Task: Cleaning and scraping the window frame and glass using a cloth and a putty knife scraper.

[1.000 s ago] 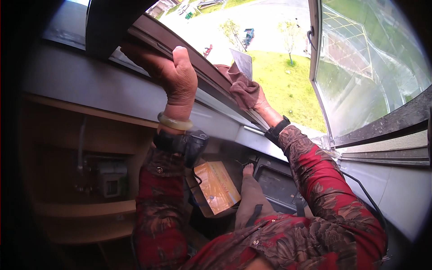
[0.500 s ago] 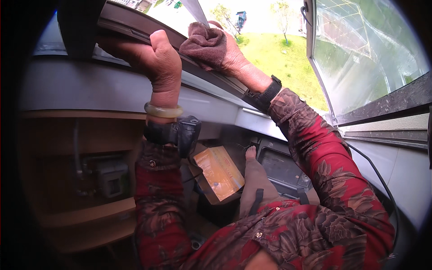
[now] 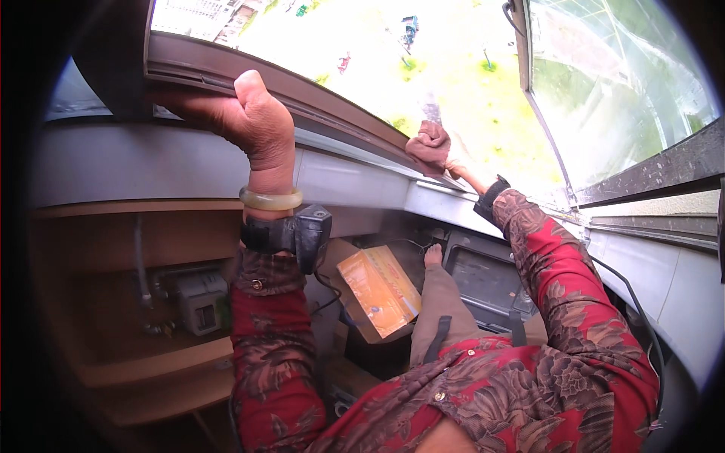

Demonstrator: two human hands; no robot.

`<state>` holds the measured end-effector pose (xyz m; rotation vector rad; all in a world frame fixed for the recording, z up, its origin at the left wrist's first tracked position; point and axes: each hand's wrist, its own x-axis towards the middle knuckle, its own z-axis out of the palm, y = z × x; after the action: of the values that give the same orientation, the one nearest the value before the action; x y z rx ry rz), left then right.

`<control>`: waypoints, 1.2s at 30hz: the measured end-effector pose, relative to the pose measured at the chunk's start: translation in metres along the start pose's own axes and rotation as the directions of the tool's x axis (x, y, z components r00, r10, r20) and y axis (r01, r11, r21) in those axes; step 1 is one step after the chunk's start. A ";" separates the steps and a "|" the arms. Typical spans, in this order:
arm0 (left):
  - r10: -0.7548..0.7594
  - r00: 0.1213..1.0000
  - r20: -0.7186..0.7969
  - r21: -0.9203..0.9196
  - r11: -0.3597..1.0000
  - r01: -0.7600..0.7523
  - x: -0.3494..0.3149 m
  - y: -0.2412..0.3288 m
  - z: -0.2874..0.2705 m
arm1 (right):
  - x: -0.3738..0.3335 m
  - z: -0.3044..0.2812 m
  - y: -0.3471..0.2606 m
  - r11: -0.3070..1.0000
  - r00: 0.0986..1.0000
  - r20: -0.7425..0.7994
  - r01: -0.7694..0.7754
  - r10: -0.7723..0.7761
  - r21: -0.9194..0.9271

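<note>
Brown window frame (image 3: 340, 102), upper centre, is gripped by the left hand (image 3: 253, 124) while the right hand (image 3: 434, 147), fisted around a barely visible cloth, presses its lower rail; leaning outward risks a slip.

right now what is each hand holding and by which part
Left hand grips the brown window frame along its lower edge. Right hand is closed on a cloth, bunched in the fist, against the frame.

Orange rectangular box (image 3: 380, 289) lies tilted below windowsill.
</note>
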<state>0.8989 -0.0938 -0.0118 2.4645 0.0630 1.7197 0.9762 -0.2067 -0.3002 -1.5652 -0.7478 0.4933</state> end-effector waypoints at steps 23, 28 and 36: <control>0.035 0.999 -0.007 -0.063 0.997 -0.035 0.002 0.008 -0.003 | -0.020 0.041 -0.048 0.911 0.901 -0.140 0.407 -0.412 -0.060; -0.040 0.997 -0.059 -0.210 0.977 0.027 -0.003 0.014 0.009 | -0.038 0.029 0.027 0.941 0.965 -0.174 0.236 -0.197 0.243; -0.060 0.998 0.011 -0.222 0.973 0.061 0.000 0.011 -0.003 | -0.043 -0.003 0.058 0.906 0.881 -0.211 0.415 -0.424 -0.087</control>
<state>0.8957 -0.1040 -0.0094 2.2808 -0.0523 1.6013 0.9585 -0.2401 -0.3612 -1.4107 -0.8937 -0.0216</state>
